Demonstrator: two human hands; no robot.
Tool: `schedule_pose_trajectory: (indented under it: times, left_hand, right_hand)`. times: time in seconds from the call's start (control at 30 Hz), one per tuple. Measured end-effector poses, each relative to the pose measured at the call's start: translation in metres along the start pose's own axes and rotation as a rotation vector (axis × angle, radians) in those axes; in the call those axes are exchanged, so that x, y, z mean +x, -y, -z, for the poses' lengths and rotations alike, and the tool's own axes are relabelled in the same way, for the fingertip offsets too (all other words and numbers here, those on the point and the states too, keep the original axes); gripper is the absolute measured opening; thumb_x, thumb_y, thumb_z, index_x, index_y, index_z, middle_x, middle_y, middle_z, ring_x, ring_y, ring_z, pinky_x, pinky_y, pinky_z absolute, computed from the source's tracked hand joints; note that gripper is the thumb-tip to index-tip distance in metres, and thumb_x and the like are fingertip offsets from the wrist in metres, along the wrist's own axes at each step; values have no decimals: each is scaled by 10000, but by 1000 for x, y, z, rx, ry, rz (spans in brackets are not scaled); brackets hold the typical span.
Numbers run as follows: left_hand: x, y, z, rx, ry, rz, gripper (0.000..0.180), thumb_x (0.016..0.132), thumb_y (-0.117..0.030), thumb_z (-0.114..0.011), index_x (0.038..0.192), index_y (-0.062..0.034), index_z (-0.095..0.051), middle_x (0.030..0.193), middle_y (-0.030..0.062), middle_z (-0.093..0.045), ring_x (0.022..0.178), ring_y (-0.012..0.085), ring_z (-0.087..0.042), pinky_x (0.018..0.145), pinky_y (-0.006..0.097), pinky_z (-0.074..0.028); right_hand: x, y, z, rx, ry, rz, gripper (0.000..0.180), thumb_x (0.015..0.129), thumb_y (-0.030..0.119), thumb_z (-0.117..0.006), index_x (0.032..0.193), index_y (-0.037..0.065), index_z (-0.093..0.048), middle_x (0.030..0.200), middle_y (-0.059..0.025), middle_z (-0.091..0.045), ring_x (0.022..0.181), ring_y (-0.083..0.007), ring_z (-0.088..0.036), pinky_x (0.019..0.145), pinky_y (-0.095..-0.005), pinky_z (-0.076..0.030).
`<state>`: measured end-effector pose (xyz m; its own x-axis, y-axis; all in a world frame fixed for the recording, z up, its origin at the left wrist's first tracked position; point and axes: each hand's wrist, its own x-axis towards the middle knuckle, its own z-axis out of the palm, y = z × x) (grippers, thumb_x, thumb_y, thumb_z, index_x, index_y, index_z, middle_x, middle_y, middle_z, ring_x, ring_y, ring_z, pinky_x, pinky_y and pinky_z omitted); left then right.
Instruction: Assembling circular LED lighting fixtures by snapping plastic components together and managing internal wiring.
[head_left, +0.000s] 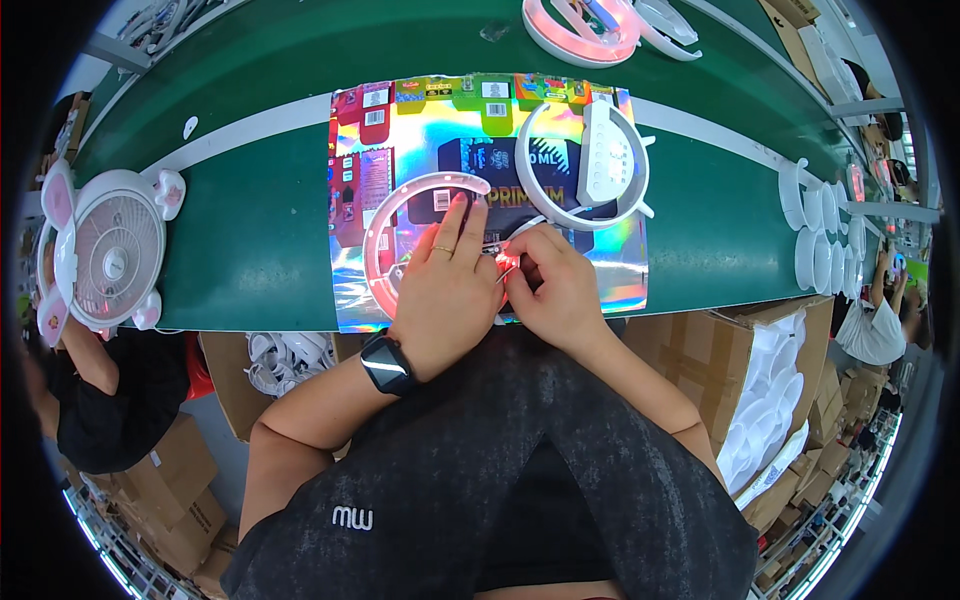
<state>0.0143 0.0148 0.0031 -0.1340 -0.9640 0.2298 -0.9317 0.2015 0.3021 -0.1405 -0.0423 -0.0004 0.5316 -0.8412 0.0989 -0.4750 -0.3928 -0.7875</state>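
Note:
A translucent C-shaped piece (376, 240) lies on a shiny printed sheet (345, 285) in front of me. Over its open side rests my left hand (445, 280), fingers stretched out and lying flat, the thumb side close to a small red-lit spot (508, 262). My right hand (553, 285) is closed in a pinch at that spot, and a thin strand shows by its fingertips. What it pinches is mostly hidden. Just beyond my right hand, a white ring (523, 170) lies on the sheet with a white half-round panel (608, 155) across its right side.
On the green table (710, 220), a white fan with animal ears (115, 255) stands left. A pink-lit ring (580, 45) lies at the far side. White rings (815, 210) are stacked right. Cartons of white parts (765, 400) stand below the near edge. A co-worker's sleeve (115, 400) is at left.

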Motion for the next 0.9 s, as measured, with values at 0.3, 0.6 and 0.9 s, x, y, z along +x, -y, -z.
schedule_pose_trajectory:
  times: [0.3,0.6,0.9]
  left_hand:
    - [1,1,0,-272,-110,13,106,757,-85,-703,770,8,-655,1398,190,-517,1392,388,-386,1081,491,-376]
    - [3,19,14,-738,-3,201,118,784,-117,-728,768,-24,-658,1355,195,-558,1304,346,-506,916,380,-508]
    - [7,10,19,-613,-78,303,122,812,-102,-720,913,-38,-696,1277,174,-604,1013,312,-668,837,371,-531]
  right_hand:
    - [-3,-5,0,60,-8,4,182,793,-45,-638,960,18,-604,878,-85,-595,632,-170,-645,556,-270,-511]
    - [-7,-7,-2,27,-43,33,191,810,-5,-685,993,31,-643,895,-89,-628,674,-187,-676,576,-280,-528]
    - [-7,-14,-10,-62,-195,223,154,782,6,-707,935,21,-692,962,-107,-667,785,-243,-675,641,-310,-539]
